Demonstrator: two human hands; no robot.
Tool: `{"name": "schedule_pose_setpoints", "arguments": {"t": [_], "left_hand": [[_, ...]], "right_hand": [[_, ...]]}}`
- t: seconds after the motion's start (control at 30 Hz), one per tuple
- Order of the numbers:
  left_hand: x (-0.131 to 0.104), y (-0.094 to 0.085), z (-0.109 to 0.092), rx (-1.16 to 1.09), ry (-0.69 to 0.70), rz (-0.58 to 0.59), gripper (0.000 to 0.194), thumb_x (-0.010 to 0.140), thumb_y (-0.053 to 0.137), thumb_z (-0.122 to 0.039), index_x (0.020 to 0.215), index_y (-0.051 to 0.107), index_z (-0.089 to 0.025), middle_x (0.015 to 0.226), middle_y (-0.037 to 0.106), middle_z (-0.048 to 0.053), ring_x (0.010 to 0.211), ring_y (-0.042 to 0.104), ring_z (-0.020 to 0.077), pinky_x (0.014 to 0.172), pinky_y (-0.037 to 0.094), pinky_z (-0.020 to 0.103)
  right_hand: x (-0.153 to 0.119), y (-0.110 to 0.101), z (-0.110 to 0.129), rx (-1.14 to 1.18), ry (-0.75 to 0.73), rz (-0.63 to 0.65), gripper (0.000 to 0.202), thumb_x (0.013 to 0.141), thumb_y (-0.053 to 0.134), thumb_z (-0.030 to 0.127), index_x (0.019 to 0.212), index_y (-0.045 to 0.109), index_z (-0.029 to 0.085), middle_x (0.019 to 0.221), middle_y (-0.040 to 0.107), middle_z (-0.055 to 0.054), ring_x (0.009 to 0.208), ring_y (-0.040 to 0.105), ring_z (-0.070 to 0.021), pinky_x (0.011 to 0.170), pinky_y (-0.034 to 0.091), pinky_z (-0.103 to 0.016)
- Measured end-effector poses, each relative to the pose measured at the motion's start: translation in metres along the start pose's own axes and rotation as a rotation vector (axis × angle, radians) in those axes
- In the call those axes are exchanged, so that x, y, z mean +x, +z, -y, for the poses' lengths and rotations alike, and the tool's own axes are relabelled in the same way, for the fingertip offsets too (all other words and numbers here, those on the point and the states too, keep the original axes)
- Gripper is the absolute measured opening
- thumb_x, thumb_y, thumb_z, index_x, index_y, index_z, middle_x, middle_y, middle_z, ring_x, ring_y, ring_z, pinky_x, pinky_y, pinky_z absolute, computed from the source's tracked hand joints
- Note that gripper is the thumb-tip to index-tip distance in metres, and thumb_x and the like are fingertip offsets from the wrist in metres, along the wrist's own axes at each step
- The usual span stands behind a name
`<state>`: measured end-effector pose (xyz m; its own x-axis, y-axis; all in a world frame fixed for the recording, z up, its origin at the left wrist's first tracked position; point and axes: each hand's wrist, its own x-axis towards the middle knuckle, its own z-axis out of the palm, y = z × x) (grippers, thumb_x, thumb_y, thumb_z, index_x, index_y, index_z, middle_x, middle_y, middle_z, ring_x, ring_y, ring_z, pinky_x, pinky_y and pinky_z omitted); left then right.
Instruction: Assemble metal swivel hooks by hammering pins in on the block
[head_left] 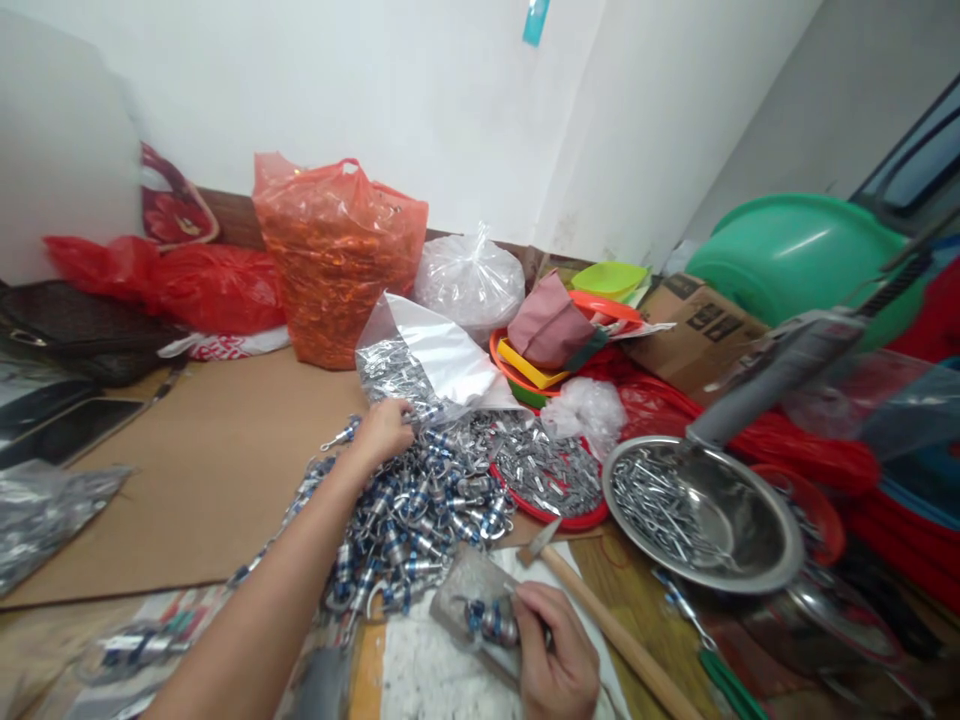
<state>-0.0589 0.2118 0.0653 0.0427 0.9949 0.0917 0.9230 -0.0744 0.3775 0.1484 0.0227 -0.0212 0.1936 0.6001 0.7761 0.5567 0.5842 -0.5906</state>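
My right hand (556,650) is closed on a blue-and-silver metal fitting (491,620), holding it over a small grey metal block (459,592). Fingers curled, my left hand (385,432) reaches to the far side of a heap of similar fittings with rings (409,520), by the mouth of a clear plastic bag (390,365) of small silver pieces. What its fingertips pinch is hidden. A hammer (592,600) with a wooden handle lies beside my right hand. Under the block is a stained white sheet (420,670).
A red tray (585,522) of small metal pieces sits behind the hammer. To its right, a steel bowl (784,540) contains metal pins, with a grey-handled tool (780,375) above it. Filled orange (337,260) and clear bags (469,280) line the wall. Cardboard (225,440) covers the left side.
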Motion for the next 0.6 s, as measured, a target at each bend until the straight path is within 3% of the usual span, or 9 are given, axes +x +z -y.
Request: {"name": "schedule_pose_setpoints", "arguments": {"t": [0.13, 0.23, 0.3, 0.37, 0.43, 0.5, 0.6], "left_hand": [[-0.030, -0.016, 0.010, -0.003, -0.072, -0.016, 0.028, 0.079, 0.051, -0.029, 0.105, 0.053, -0.017, 0.105, 0.057, 0.006, 0.090, 0.057, 0.0196, 0.074, 0.047, 0.039], [-0.058, -0.023, 0.009, -0.021, -0.093, -0.062, 0.026, 0.073, 0.057, -0.030, 0.096, 0.060, -0.019, 0.094, 0.063, 0.006, 0.090, 0.058, 0.0246, 0.076, 0.045, 0.039], [-0.079, -0.023, 0.006, -0.034, -0.092, -0.134, 0.036, 0.069, 0.058, -0.031, 0.104, 0.058, -0.023, 0.108, 0.060, 0.007, 0.103, 0.052, 0.0275, 0.086, 0.039, 0.040], [-0.102, -0.017, 0.005, -0.037, -0.155, -0.263, 0.051, 0.074, 0.050, -0.037, 0.121, 0.043, -0.021, 0.129, 0.044, 0.011, 0.118, 0.038, 0.0290, 0.094, 0.031, 0.043], [-0.121, -0.008, 0.009, -0.036, -0.277, -0.396, 0.058, 0.081, 0.035, -0.041, 0.129, 0.029, -0.011, 0.135, 0.032, 0.020, 0.124, 0.027, 0.0318, 0.096, 0.025, 0.048], [-0.135, 0.004, 0.016, -0.044, -0.379, -0.459, 0.062, 0.083, 0.027, -0.043, 0.128, 0.027, -0.001, 0.132, 0.033, 0.028, 0.123, 0.027, 0.0355, 0.095, 0.024, 0.052], [-0.145, 0.024, 0.025, -0.073, -0.425, -0.441, 0.065, 0.082, 0.027, -0.047, 0.124, 0.034, 0.002, 0.124, 0.042, 0.031, 0.119, 0.034, 0.0378, 0.092, 0.027, 0.055]], "right_hand": [[0.003, -0.002, 0.001, -0.008, -0.015, 0.032, 0.019, 0.074, 0.051, 0.003, 0.085, 0.059, 0.017, 0.076, 0.062, -0.004, 0.070, 0.060, -0.0138, 0.064, 0.050, -0.023], [0.003, -0.003, 0.002, -0.003, -0.004, 0.043, 0.019, 0.075, 0.051, 0.003, 0.086, 0.058, 0.017, 0.077, 0.062, -0.004, 0.072, 0.060, -0.0137, 0.066, 0.050, -0.023], [0.003, -0.004, 0.002, 0.000, 0.000, 0.047, 0.020, 0.075, 0.051, 0.003, 0.087, 0.058, 0.018, 0.077, 0.062, -0.004, 0.073, 0.059, -0.0138, 0.066, 0.050, -0.024], [0.003, -0.004, 0.002, -0.001, -0.002, 0.048, 0.019, 0.075, 0.051, 0.004, 0.087, 0.058, 0.018, 0.078, 0.062, -0.004, 0.073, 0.059, -0.0141, 0.067, 0.049, -0.025], [0.002, -0.004, 0.002, -0.006, -0.007, 0.045, 0.019, 0.075, 0.052, 0.005, 0.087, 0.058, 0.018, 0.078, 0.062, -0.004, 0.073, 0.059, -0.0145, 0.066, 0.050, -0.026], [0.002, -0.004, 0.002, -0.019, -0.006, 0.038, 0.017, 0.075, 0.053, 0.006, 0.086, 0.059, 0.018, 0.078, 0.062, -0.004, 0.073, 0.060, -0.0150, 0.066, 0.050, -0.027], [0.002, -0.003, 0.001, -0.053, -0.012, 0.022, 0.013, 0.076, 0.054, 0.010, 0.084, 0.060, 0.017, 0.077, 0.063, -0.005, 0.072, 0.060, -0.0160, 0.065, 0.050, -0.028]]}}
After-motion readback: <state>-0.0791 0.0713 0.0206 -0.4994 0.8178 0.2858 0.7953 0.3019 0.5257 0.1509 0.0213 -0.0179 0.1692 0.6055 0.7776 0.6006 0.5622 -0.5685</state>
